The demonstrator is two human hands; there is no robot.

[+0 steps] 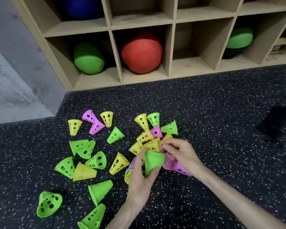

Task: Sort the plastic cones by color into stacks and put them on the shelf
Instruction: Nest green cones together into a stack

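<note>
Left hand: your left hand [141, 176] grips a green cone [153, 162] by its narrow end, wide rim up, so the next green can nest with it.
Right hand: your right hand [180, 152] hovers with fingers curled at the yellow cluster [149, 142]; I cannot tell whether it pinches anything.
Under the hands: a mixed nested stack [130, 171] and pink cones [175, 166] lie on the floor [221, 113], partly hidden.
Green count: about 11 loose, mostly left of your hands, plus the 1 held.
Yellow count: about 10, some overlapping.
Pink count: about 5, the right-hand ones unclear.
Shelf: the shelf [170, 47] stands beyond the pile; no cones are in it yet, and 1 lower cubby [193, 63] looks free.
Stage: sorting looks barely begun.
</note>
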